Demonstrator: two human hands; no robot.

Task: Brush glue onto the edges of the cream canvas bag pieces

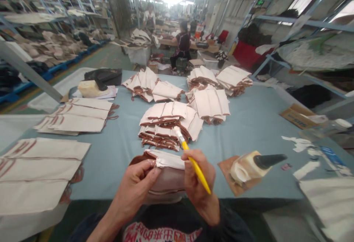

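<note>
My left hand [141,179] pinches the white edge of a brown and white fabric piece [168,177] at the table's front edge. In my right hand [200,183] is a yellow-handled brush [197,168], its pale bristles pointing up and away, over the nearest stack of cream pieces [163,129]. The fingers of my right hand also lie against the right side of the fabric piece. To the right, a glue bottle [246,168] with a black nozzle lies tilted on a brown scrap [236,186].
More cream stacks [211,102] stand at the back of the blue-green table [257,124], others [80,114] at the left. A cardboard box [298,116] and white scraps [306,168] lie at right. A person [182,42] sits farther back.
</note>
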